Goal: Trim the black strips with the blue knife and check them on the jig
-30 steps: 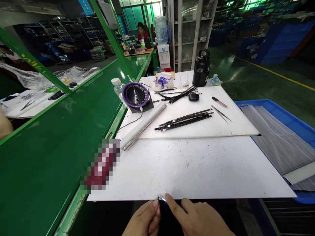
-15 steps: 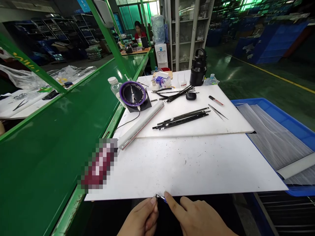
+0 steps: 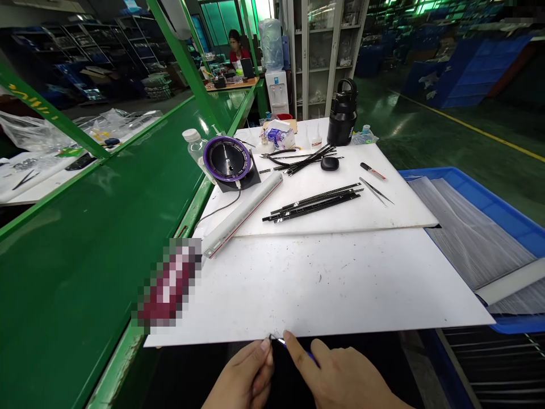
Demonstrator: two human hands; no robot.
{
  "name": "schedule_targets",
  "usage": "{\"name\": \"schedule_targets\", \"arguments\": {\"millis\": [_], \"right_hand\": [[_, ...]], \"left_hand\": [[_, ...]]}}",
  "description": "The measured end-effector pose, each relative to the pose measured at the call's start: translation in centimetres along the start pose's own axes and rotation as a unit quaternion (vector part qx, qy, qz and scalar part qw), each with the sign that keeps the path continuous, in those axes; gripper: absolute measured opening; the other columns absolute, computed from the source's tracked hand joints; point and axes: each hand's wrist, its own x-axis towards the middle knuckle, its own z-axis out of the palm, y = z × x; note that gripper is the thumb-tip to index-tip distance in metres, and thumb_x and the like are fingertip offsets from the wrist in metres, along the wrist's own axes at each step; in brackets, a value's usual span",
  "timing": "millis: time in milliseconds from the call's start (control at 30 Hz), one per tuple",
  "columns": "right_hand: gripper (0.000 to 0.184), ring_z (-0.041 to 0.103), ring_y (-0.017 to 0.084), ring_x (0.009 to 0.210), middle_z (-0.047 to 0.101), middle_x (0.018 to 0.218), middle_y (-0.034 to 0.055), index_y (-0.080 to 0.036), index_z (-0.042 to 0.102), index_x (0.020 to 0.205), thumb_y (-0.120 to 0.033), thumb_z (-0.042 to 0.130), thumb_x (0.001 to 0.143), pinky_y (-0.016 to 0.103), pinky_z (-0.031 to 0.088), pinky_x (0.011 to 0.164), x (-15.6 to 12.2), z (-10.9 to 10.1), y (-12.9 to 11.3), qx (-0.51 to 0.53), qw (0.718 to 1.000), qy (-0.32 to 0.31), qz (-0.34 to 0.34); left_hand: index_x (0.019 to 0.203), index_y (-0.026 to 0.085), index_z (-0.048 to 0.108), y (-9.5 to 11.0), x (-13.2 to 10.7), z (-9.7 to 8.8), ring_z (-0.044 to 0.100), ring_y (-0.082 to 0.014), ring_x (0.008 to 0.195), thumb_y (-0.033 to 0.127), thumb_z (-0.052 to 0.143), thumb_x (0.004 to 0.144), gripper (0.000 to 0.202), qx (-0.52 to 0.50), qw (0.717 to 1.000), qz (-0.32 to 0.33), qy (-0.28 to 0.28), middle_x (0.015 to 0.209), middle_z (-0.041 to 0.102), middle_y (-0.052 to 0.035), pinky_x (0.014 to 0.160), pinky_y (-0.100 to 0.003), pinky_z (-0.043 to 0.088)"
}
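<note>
At the table's near edge, my left hand [image 3: 246, 372] is pinched around a small dark piece [image 3: 269, 337], most of it hidden by the fingers. My right hand [image 3: 340, 372] is closed on a slim blue-handled tool with a shiny metal blade [image 3: 281, 341]; its index finger lies stretched along the tool. The blade's tip meets or nearly meets the dark piece; I cannot tell which. Both hands are low in the view, over a dark area below the white board [image 3: 332, 307].
Beyond lie black strips [image 3: 315, 203], tweezers [image 3: 376, 190], a black case [image 3: 329, 163] and a long white bar [image 3: 243, 215]. A purple-rimmed fan [image 3: 227, 159] and black flask [image 3: 343, 113] stand farther back. A blue crate [image 3: 464, 179] is at right, a green conveyor [image 3: 106, 244] at left.
The view has shifted slightly. More of the tool's blue handle shows beneath my right hand's fingers. Both hands stay together at the same spot, with their grips unchanged.
</note>
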Motion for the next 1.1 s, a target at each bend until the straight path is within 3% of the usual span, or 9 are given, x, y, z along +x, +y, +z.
{"name": "schedule_targets", "arguments": {"millis": [233, 433, 567, 867, 1100], "right_hand": [[0.071, 0.06, 0.019, 0.044, 0.066, 0.076, 0.0031, -0.016, 0.031, 0.145, -0.022, 0.056, 0.079, 0.032, 0.009, 0.036, 0.2, -1.5, 0.1, 0.064, 0.995, -0.076, 0.019], [0.072, 0.062, 0.019, 0.049, 0.066, 0.081, 0.0049, -0.014, 0.028, 0.147, -0.016, 0.053, 0.08, 0.032, 0.013, 0.037, 0.4, -1.7, 0.0, 0.072, 0.992, -0.104, 0.016], [0.072, 0.06, 0.019, 0.045, 0.066, 0.078, 0.0054, -0.013, 0.028, 0.147, -0.02, 0.053, 0.08, 0.033, 0.01, 0.035, 0.3, -1.3, -0.1, 0.055, 0.994, -0.091, 0.009], [0.069, 0.051, 0.014, 0.037, 0.063, 0.07, 0.0035, -0.011, 0.033, 0.141, -0.012, 0.053, 0.075, 0.031, 0.009, 0.034, -0.1, -0.2, -1.4, -0.015, 0.999, -0.01, 0.035], [0.08, 0.057, 0.019, 0.042, 0.065, 0.077, 0.0048, -0.011, 0.025, 0.147, -0.012, 0.054, 0.072, 0.032, 0.009, 0.033, 0.0, -1.0, -0.8, 0.043, 0.996, -0.077, 0.026]], "left_hand": [[0.056, 0.021, 0.038, 0.4, 0.2, -0.2, 0.011, -0.0039, 0.037, 0.071, 0.063, 0.066, 0.057, 0.022, 1.0, -0.014, -0.01, 0.045, 0.026, 0.0095, 0.037, -0.022, 0.004], [0.058, 0.021, 0.038, 0.2, 0.4, -0.4, 0.011, -0.0039, 0.036, 0.071, 0.062, 0.067, 0.056, 0.022, 1.0, -0.016, -0.005, 0.045, 0.027, 0.0094, 0.037, -0.022, 0.003], [0.057, 0.021, 0.038, 0.2, 0.4, -0.5, 0.012, -0.0036, 0.036, 0.07, 0.062, 0.067, 0.055, 0.021, 1.0, -0.017, -0.007, 0.044, 0.027, 0.0096, 0.036, -0.022, 0.004], [0.063, 0.021, 0.038, 0.1, 0.2, -0.7, 0.01, -0.0039, 0.038, 0.068, 0.056, 0.074, 0.051, 0.034, 0.999, -0.015, -0.017, 0.046, 0.028, 0.0101, 0.037, -0.022, 0.003], [0.066, 0.021, 0.04, 0.4, 0.1, -0.5, 0.01, -0.0042, 0.037, 0.071, 0.055, 0.073, 0.053, 0.046, 0.999, -0.02, -0.003, 0.045, 0.027, 0.0107, 0.038, -0.022, 0.002]]}}
